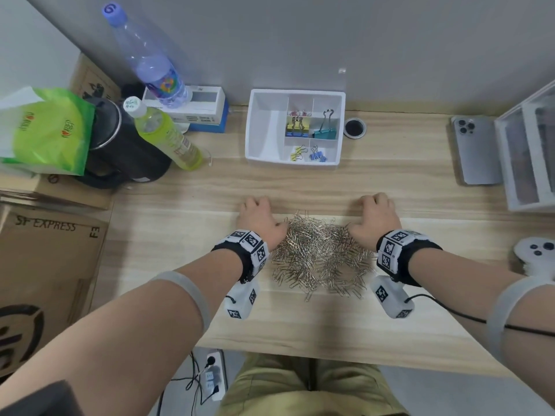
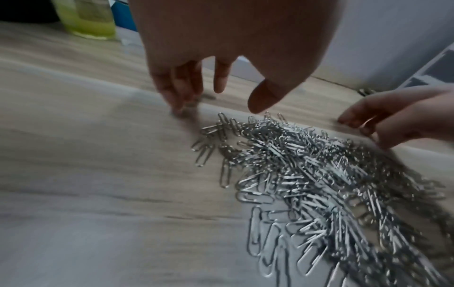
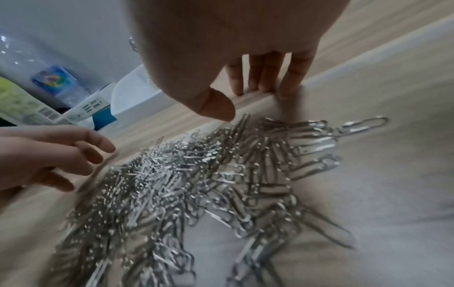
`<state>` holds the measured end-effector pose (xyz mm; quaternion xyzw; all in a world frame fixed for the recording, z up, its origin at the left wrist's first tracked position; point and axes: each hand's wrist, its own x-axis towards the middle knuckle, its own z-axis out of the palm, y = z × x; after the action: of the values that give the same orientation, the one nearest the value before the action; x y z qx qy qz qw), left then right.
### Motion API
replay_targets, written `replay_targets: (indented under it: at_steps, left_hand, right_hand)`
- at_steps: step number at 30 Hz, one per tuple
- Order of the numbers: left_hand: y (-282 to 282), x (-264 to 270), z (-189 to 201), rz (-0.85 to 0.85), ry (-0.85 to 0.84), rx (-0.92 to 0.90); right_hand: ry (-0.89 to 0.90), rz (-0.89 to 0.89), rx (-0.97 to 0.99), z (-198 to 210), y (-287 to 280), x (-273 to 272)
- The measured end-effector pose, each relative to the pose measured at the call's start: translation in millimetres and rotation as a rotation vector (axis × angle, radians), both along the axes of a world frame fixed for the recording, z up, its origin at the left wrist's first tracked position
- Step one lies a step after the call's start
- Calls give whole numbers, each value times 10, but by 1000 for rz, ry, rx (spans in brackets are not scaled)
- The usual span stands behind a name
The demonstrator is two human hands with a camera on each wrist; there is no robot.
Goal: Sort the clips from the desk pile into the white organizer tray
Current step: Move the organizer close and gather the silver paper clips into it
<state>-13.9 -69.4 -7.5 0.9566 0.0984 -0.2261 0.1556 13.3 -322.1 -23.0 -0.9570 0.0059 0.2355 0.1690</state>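
The left hand (image 1: 257, 216) and the right hand (image 1: 376, 216) hold nothing, fingers relaxed, tips down on the pale wood-grain desk (image 1: 420, 319) either side of a heap of silver wire paper clips (image 1: 321, 253). Beyond, against the grey wall (image 1: 300, 40), sits the white divided plastic organizer tray (image 1: 264, 127), holding coloured binder clips (image 1: 297, 127).

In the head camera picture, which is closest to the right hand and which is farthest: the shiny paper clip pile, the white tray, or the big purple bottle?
From the right hand:
1. Paper clip pile: right beside the hand, on its left, thumb at its edge.
2. White tray: farther back on the desk, up and to the left.
3. Purple bottle: farthest, at the back left by the wall.
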Motion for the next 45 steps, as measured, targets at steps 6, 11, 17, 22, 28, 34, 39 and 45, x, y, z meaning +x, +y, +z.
replay_targets:
  at_steps: [6, 11, 17, 22, 28, 34, 39, 45]
  left_hand:
    - [-219, -143, -13, -60, 186, -63]
    - [-419, -276, -18, -124, 223, -121]
    - [-97, -343, 51, 99, 140, -63]
    - [113, -641, 44, 372, 265, 66]
    - [14, -752, -48, 275, 322, -20]
    - [-198, -655, -79, 164, 161, -94]
    - [-368, -606, -88, 144, 243, -225]
    - [-337, -509, -11, 232, 223, -192]
  right_hand:
    - [139, 254, 166, 45, 187, -207]
    - [133, 306, 130, 69, 292, -219]
    - [15, 450, 54, 164, 495, -38]
    - [42, 632, 29, 133, 926, -22]
    - [14, 847, 27, 100, 1234, -189]
    - [9, 992, -1, 120, 1048, -274]
    - [35, 975, 11, 155, 832, -240]
    - [22, 844, 88, 191, 716, -122]
